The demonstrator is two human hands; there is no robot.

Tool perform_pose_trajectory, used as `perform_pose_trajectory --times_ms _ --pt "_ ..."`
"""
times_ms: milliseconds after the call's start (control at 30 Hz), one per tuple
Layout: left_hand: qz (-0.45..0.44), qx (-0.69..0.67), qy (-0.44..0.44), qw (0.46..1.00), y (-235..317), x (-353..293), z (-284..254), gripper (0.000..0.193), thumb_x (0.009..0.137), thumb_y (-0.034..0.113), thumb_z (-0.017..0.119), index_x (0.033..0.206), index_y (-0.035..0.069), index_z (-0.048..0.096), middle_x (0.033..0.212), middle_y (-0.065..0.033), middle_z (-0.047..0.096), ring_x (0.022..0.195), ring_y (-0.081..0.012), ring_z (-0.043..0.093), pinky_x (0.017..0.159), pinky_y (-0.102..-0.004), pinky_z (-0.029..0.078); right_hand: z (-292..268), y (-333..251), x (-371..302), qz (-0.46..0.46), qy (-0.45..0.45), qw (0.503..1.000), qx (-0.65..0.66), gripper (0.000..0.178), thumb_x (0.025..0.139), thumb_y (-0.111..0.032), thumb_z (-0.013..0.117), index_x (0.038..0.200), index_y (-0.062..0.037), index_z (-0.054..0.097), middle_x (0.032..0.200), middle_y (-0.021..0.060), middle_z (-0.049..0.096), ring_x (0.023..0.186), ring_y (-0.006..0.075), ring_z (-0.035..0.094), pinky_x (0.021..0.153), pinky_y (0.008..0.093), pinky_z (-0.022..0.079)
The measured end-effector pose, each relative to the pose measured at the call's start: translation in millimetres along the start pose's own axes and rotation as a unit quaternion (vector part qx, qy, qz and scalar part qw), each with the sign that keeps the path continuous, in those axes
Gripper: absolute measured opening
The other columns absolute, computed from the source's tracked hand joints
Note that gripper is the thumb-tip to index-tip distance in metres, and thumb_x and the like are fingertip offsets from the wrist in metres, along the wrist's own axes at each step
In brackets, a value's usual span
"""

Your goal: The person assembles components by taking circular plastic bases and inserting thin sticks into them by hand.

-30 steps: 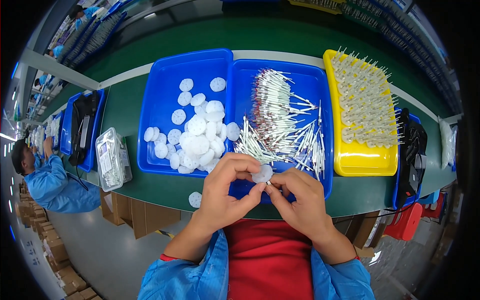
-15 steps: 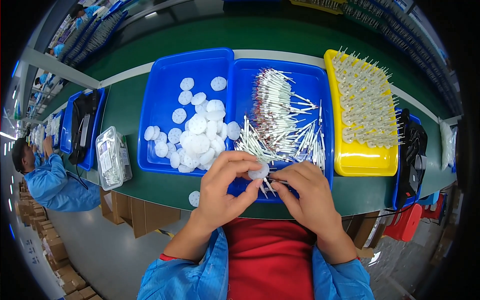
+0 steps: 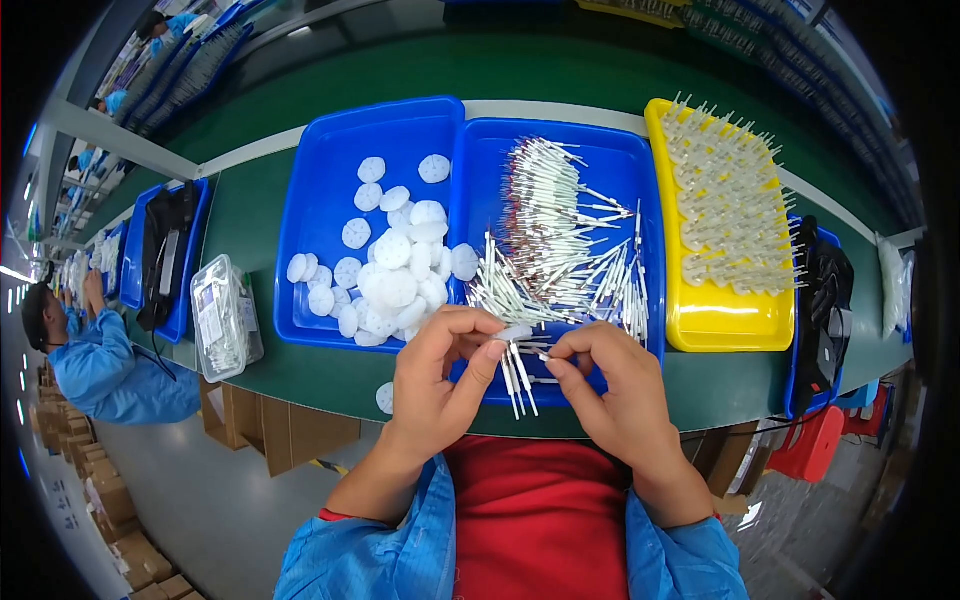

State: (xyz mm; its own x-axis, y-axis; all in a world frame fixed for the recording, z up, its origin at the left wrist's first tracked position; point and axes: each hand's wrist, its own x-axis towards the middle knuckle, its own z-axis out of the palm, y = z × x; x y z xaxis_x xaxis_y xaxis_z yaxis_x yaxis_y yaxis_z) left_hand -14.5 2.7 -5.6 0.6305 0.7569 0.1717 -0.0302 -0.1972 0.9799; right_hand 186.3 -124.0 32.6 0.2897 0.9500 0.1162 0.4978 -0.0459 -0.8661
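Observation:
My left hand (image 3: 447, 375) pinches a white plastic disc (image 3: 515, 333) at its edge. A few thin white sticks (image 3: 518, 378) hang down from the disc. Close on its right, my right hand (image 3: 604, 375) holds a thin white stick (image 3: 543, 354) between thumb and forefinger, its tip near the disc. Both hands are over the front edge of a blue tray (image 3: 620, 150) with a heap of white sticks (image 3: 550, 220), some with dark red ends. Left of it, another blue tray (image 3: 330, 140) holds a pile of white discs (image 3: 395, 285).
At the right, a yellow tray (image 3: 730, 335) carries rows of discs fitted with sticks (image 3: 730, 200). A clear plastic box (image 3: 225, 315) stands left on the green table (image 3: 265, 240). One loose disc (image 3: 385, 398) lies at the front edge. A co-worker (image 3: 110, 360) sits far left.
The disc has tilted from facing me to nearly edge-on, and its sticks now point down toward me. My right hand has drawn slightly away from the disc, holding a stick.

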Motion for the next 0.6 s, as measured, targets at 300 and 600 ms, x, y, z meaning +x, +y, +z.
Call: perform_pose_trajectory --times_ms 300,600 --pt "-0.032 -0.068 -0.013 0.997 2 1 5 0.026 0.114 -0.002 0.069 0.14 -0.006 0.07 0.124 -0.0119 0.072 0.106 -0.0143 0.077 0.091 -0.0264 0.062 5 5 0 -0.029 0.024 0.999 -0.032 0.011 0.098 -0.001 0.083 0.107 -0.0035 0.077 0.09 0.0109 0.074 0.076 0.0274 0.073 0.066 0.0367 0.056" --pt "-0.007 -0.007 -0.045 0.999 11 6 0 0.027 0.11 -0.007 0.068 0.137 -0.007 0.07 0.131 -0.0142 0.068 0.116 -0.0189 0.074 0.103 -0.031 0.061 5 2 -1 0.003 0.032 0.999 0.003 0.01 0.099 -0.001 0.081 0.107 -0.0022 0.077 0.089 0.0115 0.075 0.071 0.0247 0.072 0.063 0.0356 0.055"
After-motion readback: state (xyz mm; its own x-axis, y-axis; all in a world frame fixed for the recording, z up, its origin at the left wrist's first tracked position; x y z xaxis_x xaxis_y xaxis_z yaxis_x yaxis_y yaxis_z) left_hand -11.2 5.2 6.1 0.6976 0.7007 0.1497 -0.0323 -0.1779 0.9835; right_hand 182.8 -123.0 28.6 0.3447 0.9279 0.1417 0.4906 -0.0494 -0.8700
